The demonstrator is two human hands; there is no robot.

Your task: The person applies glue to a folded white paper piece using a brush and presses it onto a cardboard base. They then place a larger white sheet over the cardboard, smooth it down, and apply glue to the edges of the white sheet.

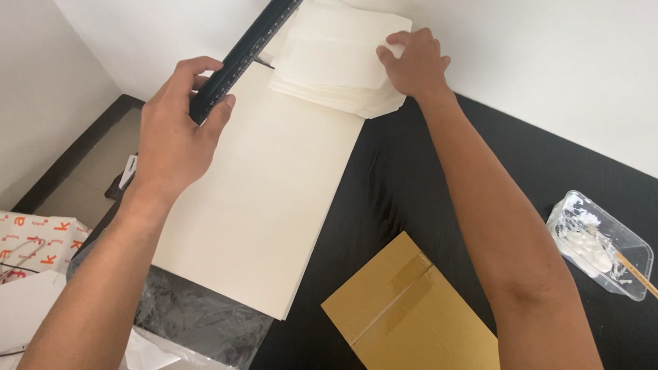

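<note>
At far left, near edge: patterned white-and-orange paper (32, 239) with a wire clip lying on it, a plain white sheet (16, 310) just nearer. Right of these, crumpled clear plastic (194, 317) tucked under the near edge of a cream board (263, 203). Board flat on the black table (417, 174), running from near-centre toward the far wall. Left hand (175, 132) over the board's far-left edge, fingers clenched round the near end of a black ruler (252, 44); ruler slanted up and right, passing out of view at the top. Right of the ruler, a stack of white paper sheets (334, 55) resting on the board's far end, overlapping onto the table. Right hand (412, 63) on the stack's right side, fingertips curled and pressing down on the top sheets; whether pinching a sheet or only pressing, cannot tell. Near centre-right, a brown cardboard piece (409, 315) with a tape strip, flat on the table, apart from the board. At far right, a clear plastic tub (605, 247) smeared with white paste, a wooden stick (655, 293) resting in it and pointing right.
</note>
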